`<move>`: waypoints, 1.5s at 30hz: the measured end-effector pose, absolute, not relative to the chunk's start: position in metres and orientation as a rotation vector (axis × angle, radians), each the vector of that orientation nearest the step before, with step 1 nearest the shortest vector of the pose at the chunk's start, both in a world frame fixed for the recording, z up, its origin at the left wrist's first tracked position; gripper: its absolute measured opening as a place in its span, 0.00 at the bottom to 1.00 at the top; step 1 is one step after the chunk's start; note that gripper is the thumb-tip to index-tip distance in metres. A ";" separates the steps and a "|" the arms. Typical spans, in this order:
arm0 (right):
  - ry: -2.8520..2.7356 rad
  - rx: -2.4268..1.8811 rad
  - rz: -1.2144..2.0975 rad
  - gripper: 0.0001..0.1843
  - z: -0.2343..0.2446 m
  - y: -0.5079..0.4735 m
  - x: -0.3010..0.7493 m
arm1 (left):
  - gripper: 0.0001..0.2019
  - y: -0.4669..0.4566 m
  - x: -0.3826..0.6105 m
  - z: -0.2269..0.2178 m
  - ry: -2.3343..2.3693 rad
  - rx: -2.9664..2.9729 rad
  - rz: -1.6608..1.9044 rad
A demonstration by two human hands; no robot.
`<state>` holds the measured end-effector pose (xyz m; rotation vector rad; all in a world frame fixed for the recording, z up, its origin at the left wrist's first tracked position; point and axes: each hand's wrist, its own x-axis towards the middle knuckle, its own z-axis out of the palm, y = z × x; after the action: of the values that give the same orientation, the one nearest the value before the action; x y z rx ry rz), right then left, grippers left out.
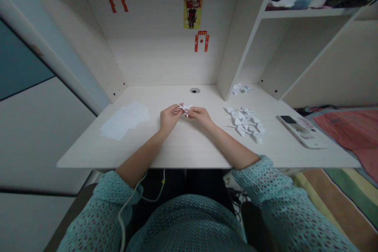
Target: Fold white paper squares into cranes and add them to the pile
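Between my fingers, above the middle of the white desk, is a small folded white paper crane [185, 108] with pointed tips sticking out. My left hand [170, 117] pinches it from the left side, thumb and fingers closed. From the other side my right hand [201, 115] grips it with closed fingertips. The fingers cover part of its folds. To the right lies a heap of similar folded paper cranes [245, 122]. Flat white paper sheets [125, 120] are spread, overlapping, on the left of the desk.
More folded paper pieces [242, 88] sit at the back right, by the upright panel [236, 47]. A phone-like white device [301, 132] lies near the right edge. A cable hole [195, 90] is at the back. A white cable [122, 220] crosses my left sleeve.
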<state>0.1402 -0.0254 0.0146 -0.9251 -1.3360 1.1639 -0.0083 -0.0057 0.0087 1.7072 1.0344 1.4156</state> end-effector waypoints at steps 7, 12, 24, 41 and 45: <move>-1.381 -0.934 1.058 0.21 0.020 -0.028 0.141 | 0.10 -0.009 -0.007 0.012 1.015 1.684 1.437; -1.492 -0.962 1.020 0.24 0.018 -0.029 0.141 | 0.10 -0.008 -0.008 0.009 0.997 1.736 1.411; -1.437 -0.860 1.073 0.16 0.024 -0.034 0.137 | 0.09 -0.006 -0.008 0.011 0.979 1.660 1.403; -1.573 -1.013 0.847 0.16 0.011 -0.027 0.142 | 0.10 -0.003 -0.009 0.006 1.009 1.710 1.391; -1.713 -1.098 0.676 0.17 0.019 -0.032 0.149 | 0.11 0.001 -0.012 0.004 1.051 1.717 1.408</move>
<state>0.1485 -0.0322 0.0190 -1.0979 -1.7130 0.6762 -0.0117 0.0014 0.0036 1.7173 1.0514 1.4079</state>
